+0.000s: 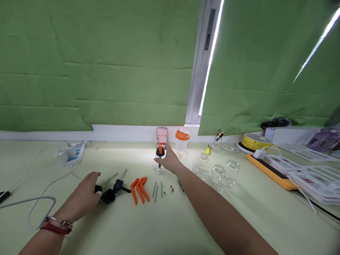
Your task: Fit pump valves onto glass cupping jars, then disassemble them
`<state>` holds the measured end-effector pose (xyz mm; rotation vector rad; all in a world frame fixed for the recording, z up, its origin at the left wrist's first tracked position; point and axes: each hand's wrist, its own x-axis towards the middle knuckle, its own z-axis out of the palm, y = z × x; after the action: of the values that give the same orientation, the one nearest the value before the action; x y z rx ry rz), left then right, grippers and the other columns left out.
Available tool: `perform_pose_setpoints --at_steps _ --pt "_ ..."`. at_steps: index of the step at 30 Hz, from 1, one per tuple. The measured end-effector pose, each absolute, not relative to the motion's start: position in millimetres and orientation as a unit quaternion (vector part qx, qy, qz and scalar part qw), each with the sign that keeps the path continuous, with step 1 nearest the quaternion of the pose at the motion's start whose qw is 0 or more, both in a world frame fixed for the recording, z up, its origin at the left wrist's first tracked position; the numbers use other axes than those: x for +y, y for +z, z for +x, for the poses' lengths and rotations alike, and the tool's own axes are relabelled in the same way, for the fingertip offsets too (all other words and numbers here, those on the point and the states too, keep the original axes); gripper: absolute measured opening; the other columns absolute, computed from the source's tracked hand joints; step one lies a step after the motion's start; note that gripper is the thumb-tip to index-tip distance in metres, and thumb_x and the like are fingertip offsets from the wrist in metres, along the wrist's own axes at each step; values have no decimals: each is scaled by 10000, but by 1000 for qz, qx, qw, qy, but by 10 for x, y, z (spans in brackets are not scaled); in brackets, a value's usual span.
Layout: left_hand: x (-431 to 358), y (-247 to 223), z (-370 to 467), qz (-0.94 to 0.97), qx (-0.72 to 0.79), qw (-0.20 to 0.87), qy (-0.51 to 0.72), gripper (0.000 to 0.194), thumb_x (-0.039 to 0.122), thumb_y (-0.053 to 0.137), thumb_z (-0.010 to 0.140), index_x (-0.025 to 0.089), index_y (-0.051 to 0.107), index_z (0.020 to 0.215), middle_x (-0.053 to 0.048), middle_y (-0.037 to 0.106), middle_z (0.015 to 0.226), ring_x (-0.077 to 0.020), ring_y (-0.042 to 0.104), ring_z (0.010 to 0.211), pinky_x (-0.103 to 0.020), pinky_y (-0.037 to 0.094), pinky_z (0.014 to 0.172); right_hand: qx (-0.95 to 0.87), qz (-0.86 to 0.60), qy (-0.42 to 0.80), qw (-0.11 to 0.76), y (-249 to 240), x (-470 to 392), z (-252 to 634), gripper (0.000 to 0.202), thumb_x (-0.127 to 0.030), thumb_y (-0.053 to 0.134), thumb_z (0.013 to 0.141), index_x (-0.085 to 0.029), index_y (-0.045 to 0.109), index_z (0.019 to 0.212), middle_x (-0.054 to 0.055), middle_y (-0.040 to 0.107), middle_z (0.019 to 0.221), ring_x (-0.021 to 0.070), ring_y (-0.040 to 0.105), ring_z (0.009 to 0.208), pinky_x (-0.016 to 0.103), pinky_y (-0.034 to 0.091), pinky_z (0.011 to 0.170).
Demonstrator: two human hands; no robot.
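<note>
My right hand point(170, 161) is around the upper part of a small glass jar point(159, 170) with a black and orange top point(160, 151) and an upright metal rod. The thumb crosses the jar's front; the other fingers are partly hidden. My left hand point(86, 191) is low on the table at the left, its fingers and thumb closed about a black plastic part point(97, 188). Beside it lie more black parts point(108, 196) with metal rods. Several orange bent handles point(140, 190) lie between my hands, with metal rods point(156, 193) and tiny fittings point(172, 189) to their right.
Several glass jars point(218, 173) stand beyond my right forearm. An orange-lidded cup point(182, 141) and a timer screen point(162, 134) are at the back. A power strip point(71, 156) with cables is at the left; an orange-edged strip point(271, 172) and white racks point(305, 177) are at the right.
</note>
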<state>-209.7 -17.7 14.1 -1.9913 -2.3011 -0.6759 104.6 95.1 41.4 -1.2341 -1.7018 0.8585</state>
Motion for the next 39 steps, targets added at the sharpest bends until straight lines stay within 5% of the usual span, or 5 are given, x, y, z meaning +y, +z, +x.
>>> perform_pose_setpoints --at_steps 5,14,21,29,39 --pt "-261 349 -1659 -697 -686 -15 -208 606 356 470 761 94 396 1303 -156 362 1418 -315 381 1274 -416 382 1015 -659 -507 360 422 238 1066 938 444 -350 666 671 -202 531 1067 48 592 1009 193 554 892 339 446 780" --pt "-321 525 -943 -728 -584 -79 -350 588 419 479 845 199 317 1365 -124 388 1407 -318 400 1260 -449 413 971 -728 -423 227 489 924 327 1172 448 -490 663 681 -217 540 1015 19 596 916 162 529 809 282 424 698" --pt "-703 486 -417 -696 -373 -465 -401 745 351 594 810 264 186 1427 -120 342 1439 -276 393 1277 -409 363 1025 -782 -501 186 320 760 -615 1358 449 -455 716 599 -197 561 932 23 607 793 172 532 677 276 390 592" --pt "-567 347 -168 -448 -462 -588 -491 166 322 656 720 171 589 740 7 616 581 -147 571 519 -242 442 512 -713 -399 500 287 311 -640 1423 459 -579 683 631 -168 598 818 14 594 719 124 542 591 222 405 520" --pt "-386 62 -298 -334 -412 -703 -475 141 233 678 668 158 574 725 -14 615 607 -170 597 479 -278 456 493 -442 -478 683 330 -180 -172 1538 496 -606 396 844 -167 489 632 -33 490 442 67 385 292 176 254 276"
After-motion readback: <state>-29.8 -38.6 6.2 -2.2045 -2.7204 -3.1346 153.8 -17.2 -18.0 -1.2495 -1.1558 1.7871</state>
